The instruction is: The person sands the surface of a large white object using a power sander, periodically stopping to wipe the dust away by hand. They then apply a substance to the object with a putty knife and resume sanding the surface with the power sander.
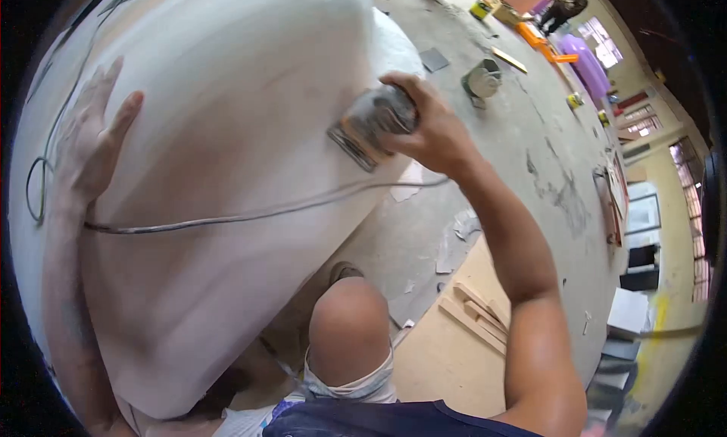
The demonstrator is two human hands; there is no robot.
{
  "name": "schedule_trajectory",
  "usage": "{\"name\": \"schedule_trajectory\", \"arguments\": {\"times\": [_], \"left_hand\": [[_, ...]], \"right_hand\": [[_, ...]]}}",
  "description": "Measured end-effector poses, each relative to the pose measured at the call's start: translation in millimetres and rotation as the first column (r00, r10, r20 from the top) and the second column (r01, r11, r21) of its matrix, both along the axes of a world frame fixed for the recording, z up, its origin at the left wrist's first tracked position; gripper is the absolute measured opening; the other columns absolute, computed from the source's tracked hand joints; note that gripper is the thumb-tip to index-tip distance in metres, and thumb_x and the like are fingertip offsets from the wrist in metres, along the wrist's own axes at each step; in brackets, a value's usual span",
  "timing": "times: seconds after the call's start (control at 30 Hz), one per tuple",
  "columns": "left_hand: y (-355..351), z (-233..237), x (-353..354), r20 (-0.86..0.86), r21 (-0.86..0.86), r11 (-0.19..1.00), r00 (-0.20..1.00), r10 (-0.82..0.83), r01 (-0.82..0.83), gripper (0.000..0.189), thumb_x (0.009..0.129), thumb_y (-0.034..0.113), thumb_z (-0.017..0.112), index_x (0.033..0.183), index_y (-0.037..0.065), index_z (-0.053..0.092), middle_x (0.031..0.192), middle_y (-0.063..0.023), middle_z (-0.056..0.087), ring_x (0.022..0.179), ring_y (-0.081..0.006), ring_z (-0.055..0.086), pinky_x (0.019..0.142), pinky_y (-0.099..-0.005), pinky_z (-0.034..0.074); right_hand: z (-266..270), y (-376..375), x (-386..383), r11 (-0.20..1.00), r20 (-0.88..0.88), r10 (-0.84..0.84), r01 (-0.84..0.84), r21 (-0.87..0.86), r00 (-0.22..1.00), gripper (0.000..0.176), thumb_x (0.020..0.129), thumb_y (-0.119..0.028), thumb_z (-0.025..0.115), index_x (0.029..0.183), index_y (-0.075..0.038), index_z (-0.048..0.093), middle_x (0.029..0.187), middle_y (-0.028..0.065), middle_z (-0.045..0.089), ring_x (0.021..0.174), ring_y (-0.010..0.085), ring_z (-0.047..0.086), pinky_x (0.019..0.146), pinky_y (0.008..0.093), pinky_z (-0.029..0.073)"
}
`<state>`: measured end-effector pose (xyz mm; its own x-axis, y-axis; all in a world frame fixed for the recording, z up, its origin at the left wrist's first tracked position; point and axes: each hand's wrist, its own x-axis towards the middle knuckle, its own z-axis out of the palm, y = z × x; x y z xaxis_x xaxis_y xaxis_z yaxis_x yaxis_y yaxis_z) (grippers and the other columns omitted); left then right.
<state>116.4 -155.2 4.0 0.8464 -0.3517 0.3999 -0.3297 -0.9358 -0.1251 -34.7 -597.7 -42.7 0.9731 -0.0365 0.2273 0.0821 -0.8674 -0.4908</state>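
Observation:
A large, smooth, off-white curved form (227, 278) fills the left and middle of the view. My right hand (432, 126) grips a dusty electric sander (375, 123) at the form's right side. The sander's flat pad is tilted and close against the pale surface; slight blur softens it. On the left, my left hand (95, 138) rests on the form with its fingers stretched out and thumb apart. A dark power cord (227, 220) runs across the form from my left forearm toward my right wrist.
A looped cord (38, 191) lies at the far left. Below my right arm, wooden strips (477, 316) sit on a plywood sheet (424, 369). On the concrete floor stands a bucket (483, 79). Farther back are orange pieces (541, 42), a purple form (587, 66) and a person (564, 7).

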Motion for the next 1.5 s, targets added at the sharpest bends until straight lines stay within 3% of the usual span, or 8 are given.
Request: {"name": "schedule_trajectory", "arguments": {"times": [0.2,0.33,0.47,0.6,0.73,1.0,1.17,1.5], "left_hand": [[-1.7,-9.1,2.9,0.056,0.054,0.995,0.995,0.082,-0.085,0.086,0.1,0.076,0.048,0.164,0.019,0.043,0.167,-0.021,0.04,0.159,-0.0354,0.032,0.131,-0.0472,0.025],[2.5,-9.9,2.1,0.063,0.052,0.996,0.995,0.072,-0.075,0.086,0.099,0.077,0.047,0.164,0.021,0.043,0.168,-0.0208,0.04,0.159,-0.0356,0.032,0.131,-0.0477,0.024],[5.1,-13.5,7.6,0.074,0.037,0.997,0.995,0.072,-0.075,0.087,0.098,0.079,0.046,0.164,0.023,0.042,0.168,-0.0196,0.039,0.159,-0.0343,0.032,0.131,-0.0471,0.025],[1.6,-10.7,5.5,0.046,0.014,0.998,0.997,0.066,-0.066,0.088,0.097,0.08,0.046,0.165,0.025,0.041,0.169,-0.0188,0.039,0.159,-0.0339,0.032,0.131,-0.0477,0.025],[1.5,-8.1,0.4,0.025,0.001,0.997,0.997,0.075,-0.075,0.088,0.097,0.081,0.046,0.165,0.027,0.04,0.169,-0.0183,0.038,0.159,-0.0342,0.031,0.131,-0.0493,0.024],[-6.8,1.3,-7.6,-0.049,-0.013,0.996,0.995,0.091,-0.092,0.087,0.097,0.08,0.047,0.165,0.026,0.041,0.17,-0.0168,0.037,0.159,-0.0326,0.031,0.132,-0.0482,0.024],[-8.2,0.5,-6.4,-0.022,-0.008,0.995,0.994,0.103,-0.103,0.085,0.098,0.078,0.048,0.165,0.026,0.042,0.17,-0.0158,0.037,0.159,-0.0318,0.031,0.132,-0.0469,0.023],[-7.3,-0.6,-4.0,-0.011,0.004,0.992,0.992,0.124,-0.124,0.087,0.097,0.08,0.047,0.165,0.025,0.041,0.171,-0.0153,0.037,0.159,-0.031,0.032,0.132,-0.0469,0.024]], "right_hand": [[0.6,5.4,-1.5,0.999,0.022,0.003,-0.003,-0.036,1.0,0.077,0.074,-0.024,0.086,0.145,-0.022,0.055,0.126,0.0191,0.064,0.117,0.0395,0.066,0.101,0.0481,0.055],[15.1,21.8,0.3,0.996,-0.135,-0.085,0.081,-0.041,0.987,0.076,0.075,-0.023,0.085,0.145,-0.021,0.055,0.126,0.0213,0.065,0.118,0.041,0.067,0.102,0.0483,0.054],[3.9,16.0,-18.8,1.0,-0.107,-0.01,0.011,0.008,0.994,0.076,0.075,-0.024,0.086,0.145,-0.021,0.055,0.128,0.0212,0.065,0.119,0.04,0.067,0.103,0.0479,0.055],[12.3,29.1,4.6,0.99,-0.067,-0.132,0.129,-0.048,0.989,0.078,0.074,-0.025,0.089,0.144,-0.021,0.056,0.128,0.0195,0.066,0.118,0.0381,0.068,0.104,0.0469,0.055],[10.6,18.8,-3.5,0.999,-0.141,-0.026,0.021,-0.043,0.99,0.079,0.072,-0.025,0.087,0.145,-0.022,0.056,0.127,0.0188,0.066,0.119,0.0401,0.066,0.103,0.0486,0.054],[-4.3,28.0,-2.9,0.991,-0.04,-0.112,0.115,0.068,0.993,0.075,0.075,-0.028,0.085,0.144,-0.023,0.055,0.127,0.0186,0.065,0.117,0.0394,0.068,0.103,0.049,0.054],[17.2,37.5,-8.5,0.996,-0.178,-0.047,0.034,-0.077,0.983,0.077,0.074,-0.028,0.085,0.145,-0.024,0.055,0.127,0.0192,0.066,0.119,0.0397,0.068,0.104,0.048,0.055],[16.5,65.9,-13.8,0.996,-0.14,-0.043,0.031,-0.087,0.989,0.082,0.074,-0.024,0.086,0.148,-0.024,0.053,0.128,0.0193,0.063,0.12,0.0397,0.065,0.104,0.0468,0.053]]}}
